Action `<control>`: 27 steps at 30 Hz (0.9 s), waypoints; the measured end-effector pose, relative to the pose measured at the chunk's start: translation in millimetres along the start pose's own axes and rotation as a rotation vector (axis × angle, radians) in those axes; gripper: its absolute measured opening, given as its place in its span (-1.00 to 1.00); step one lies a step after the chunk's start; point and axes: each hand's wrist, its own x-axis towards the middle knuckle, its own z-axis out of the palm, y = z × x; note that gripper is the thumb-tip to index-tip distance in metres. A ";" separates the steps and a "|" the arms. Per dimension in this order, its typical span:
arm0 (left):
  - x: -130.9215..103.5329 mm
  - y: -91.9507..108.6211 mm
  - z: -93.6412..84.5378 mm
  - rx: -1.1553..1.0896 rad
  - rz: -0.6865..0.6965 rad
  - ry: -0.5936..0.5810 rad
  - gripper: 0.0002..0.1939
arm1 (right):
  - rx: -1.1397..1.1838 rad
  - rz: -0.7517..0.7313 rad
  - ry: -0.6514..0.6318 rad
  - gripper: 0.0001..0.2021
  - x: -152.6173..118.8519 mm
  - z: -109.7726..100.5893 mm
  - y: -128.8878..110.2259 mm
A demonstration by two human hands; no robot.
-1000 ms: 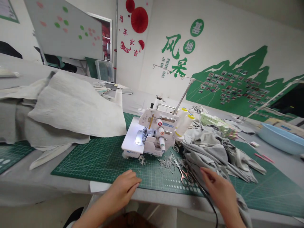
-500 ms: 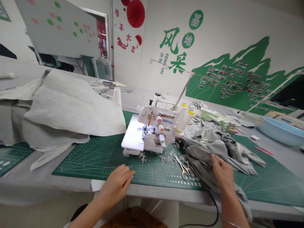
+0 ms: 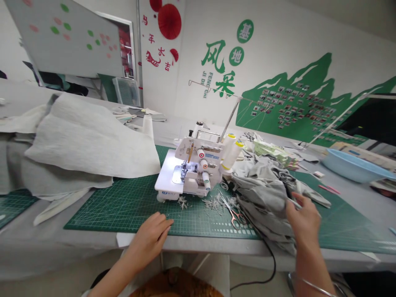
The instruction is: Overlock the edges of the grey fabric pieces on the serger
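Observation:
My left hand (image 3: pixel 154 232) rests palm down at the front edge of the green cutting mat (image 3: pixel 123 206), fingers loosely laid and holding nothing. To the right, my right hand (image 3: pixel 305 218) has its thumb and fingers closed on a piece of grey fabric at the side of a heaped pile of grey cloth (image 3: pixel 262 185). Its palm side is partly hidden. Between my hands stands a white overlock machine (image 3: pixel 193 169), its lamp lit. Scissors (image 3: pixel 233 212) with copper-coloured handles lie in front of it, beside thread and fabric scraps (image 3: pixel 213 203).
Large light-grey fabric pieces (image 3: pixel 93 140) lie on the left. Thread cones (image 3: pixel 233 154) stand behind the machine. A green patterned box (image 3: pixel 275 152), pink tool (image 3: pixel 329 189) and blue basin (image 3: pixel 359 165) are on the right. A black cable (image 3: pixel 272 260) hangs off the front edge.
My right hand has moved right and slightly up along the cloth pile, and the cloth hanging below it has shifted. My left hand stays nearly in place; the view has turned slightly right.

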 end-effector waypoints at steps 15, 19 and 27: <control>-0.1 -0.8 0.6 -0.014 0.006 0.016 -0.75 | -0.494 -0.161 -0.479 -0.45 18.4 99.7 -16.0; 0.1 -0.7 0.4 -0.012 0.018 0.036 -0.76 | -0.425 -0.127 -0.444 -0.73 19.3 97.1 -8.8; -0.4 -0.4 0.9 0.011 -0.001 0.021 -0.75 | 0.033 -0.173 -0.155 -0.73 51.3 68.5 -42.3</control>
